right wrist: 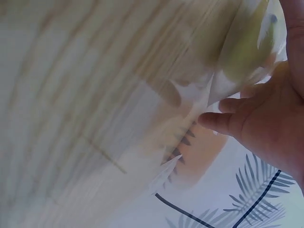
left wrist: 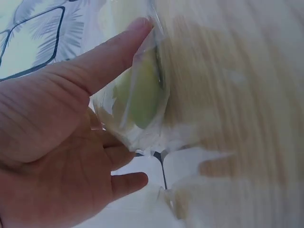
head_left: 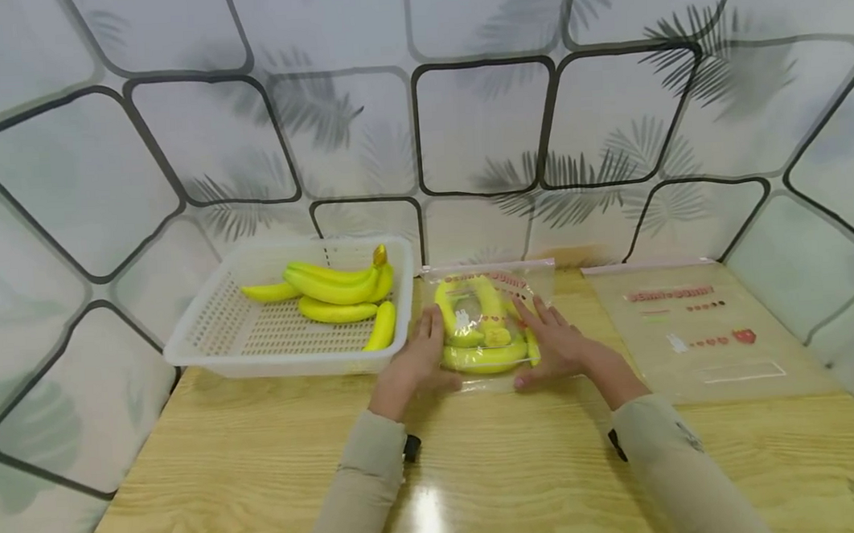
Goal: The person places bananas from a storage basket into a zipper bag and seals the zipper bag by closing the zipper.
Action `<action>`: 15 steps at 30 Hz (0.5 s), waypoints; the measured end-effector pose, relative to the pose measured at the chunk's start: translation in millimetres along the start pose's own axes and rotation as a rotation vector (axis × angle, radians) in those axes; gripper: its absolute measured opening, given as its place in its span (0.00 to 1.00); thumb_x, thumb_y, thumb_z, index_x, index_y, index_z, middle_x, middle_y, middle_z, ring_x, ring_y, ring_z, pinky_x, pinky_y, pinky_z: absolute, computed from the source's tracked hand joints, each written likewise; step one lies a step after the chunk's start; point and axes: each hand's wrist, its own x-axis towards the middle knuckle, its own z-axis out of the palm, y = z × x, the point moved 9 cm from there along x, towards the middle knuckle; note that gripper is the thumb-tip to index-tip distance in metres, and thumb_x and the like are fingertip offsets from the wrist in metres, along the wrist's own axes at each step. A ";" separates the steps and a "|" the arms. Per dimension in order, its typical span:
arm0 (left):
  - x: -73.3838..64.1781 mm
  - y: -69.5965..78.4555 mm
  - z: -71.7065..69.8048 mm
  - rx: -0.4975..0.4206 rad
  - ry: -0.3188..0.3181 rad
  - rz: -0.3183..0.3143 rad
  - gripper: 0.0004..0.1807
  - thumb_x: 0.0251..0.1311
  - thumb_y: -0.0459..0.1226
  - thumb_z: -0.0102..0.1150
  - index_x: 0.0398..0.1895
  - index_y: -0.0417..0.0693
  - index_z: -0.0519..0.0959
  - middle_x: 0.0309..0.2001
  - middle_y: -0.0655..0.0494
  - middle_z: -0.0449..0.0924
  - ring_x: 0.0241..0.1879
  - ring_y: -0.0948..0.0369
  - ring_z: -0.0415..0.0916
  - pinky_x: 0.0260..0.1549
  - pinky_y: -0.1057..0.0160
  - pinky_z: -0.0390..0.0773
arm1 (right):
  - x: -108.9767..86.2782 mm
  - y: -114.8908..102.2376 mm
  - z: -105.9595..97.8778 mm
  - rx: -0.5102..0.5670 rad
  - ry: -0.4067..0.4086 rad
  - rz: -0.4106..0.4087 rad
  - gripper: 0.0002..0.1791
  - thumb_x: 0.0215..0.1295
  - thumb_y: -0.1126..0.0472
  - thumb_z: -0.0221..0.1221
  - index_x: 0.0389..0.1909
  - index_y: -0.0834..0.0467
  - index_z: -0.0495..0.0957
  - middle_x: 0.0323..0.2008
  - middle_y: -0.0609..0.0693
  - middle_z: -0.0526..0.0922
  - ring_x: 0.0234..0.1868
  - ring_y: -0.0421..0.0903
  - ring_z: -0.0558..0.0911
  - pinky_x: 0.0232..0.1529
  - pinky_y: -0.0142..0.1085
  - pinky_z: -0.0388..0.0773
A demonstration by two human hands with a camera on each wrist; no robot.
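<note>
A clear zip bag [head_left: 476, 381] printed with a rabbit and pink lettering lies on the table, with several bananas [head_left: 486, 358] inside it. My left hand [head_left: 419, 359] rests along the bag's left side, its fingers stretched out and its thumb near the bag's lower edge. On the opposite side, my right hand [head_left: 556, 347] touches the bag with spread fingers. In the left wrist view the thumb lies against the plastic [left wrist: 142, 95]. The right wrist view shows straight fingers beside the bag [right wrist: 228, 88], with a yellow-green banana visible through it.
Left of the bag stands a white perforated basket [head_left: 280, 367] with several bananas [head_left: 334, 287] in it. A second printed zip bag [head_left: 713, 324] lies flat at the right. The wooden table [head_left: 496, 472] meets a patterned backdrop [head_left: 485, 126] behind.
</note>
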 end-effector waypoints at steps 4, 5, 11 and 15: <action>-4.3 5.7 -1.1 0.050 0.006 -0.012 0.68 0.54 0.44 0.73 0.78 0.41 0.25 0.78 0.39 0.23 0.78 0.47 0.28 0.74 0.53 0.41 | -7.9 -0.5 1.6 0.041 -0.017 -0.003 0.72 0.48 0.37 0.73 0.79 0.59 0.32 0.75 0.74 0.29 0.72 0.79 0.38 0.63 0.75 0.47; -5.5 6.5 -0.3 0.056 0.000 -0.021 0.68 0.55 0.45 0.73 0.78 0.42 0.25 0.78 0.39 0.22 0.78 0.47 0.28 0.74 0.52 0.41 | -9.4 -0.1 1.4 0.045 -0.016 -0.002 0.72 0.49 0.37 0.73 0.79 0.59 0.32 0.75 0.74 0.29 0.72 0.79 0.38 0.64 0.75 0.47; -14.4 14.6 -0.3 0.096 0.000 -0.047 0.62 0.61 0.47 0.67 0.79 0.41 0.28 0.78 0.38 0.24 0.78 0.46 0.29 0.74 0.47 0.46 | -18.9 8.7 -9.8 0.059 0.020 0.015 0.63 0.61 0.37 0.64 0.78 0.62 0.33 0.75 0.75 0.32 0.73 0.77 0.39 0.67 0.72 0.46; -18.8 36.4 -4.0 0.179 0.046 0.018 0.57 0.64 0.49 0.64 0.79 0.41 0.34 0.78 0.36 0.29 0.78 0.44 0.30 0.73 0.43 0.47 | -33.1 24.1 -25.8 0.118 0.039 0.062 0.52 0.72 0.40 0.52 0.78 0.65 0.33 0.74 0.76 0.30 0.73 0.76 0.35 0.67 0.72 0.40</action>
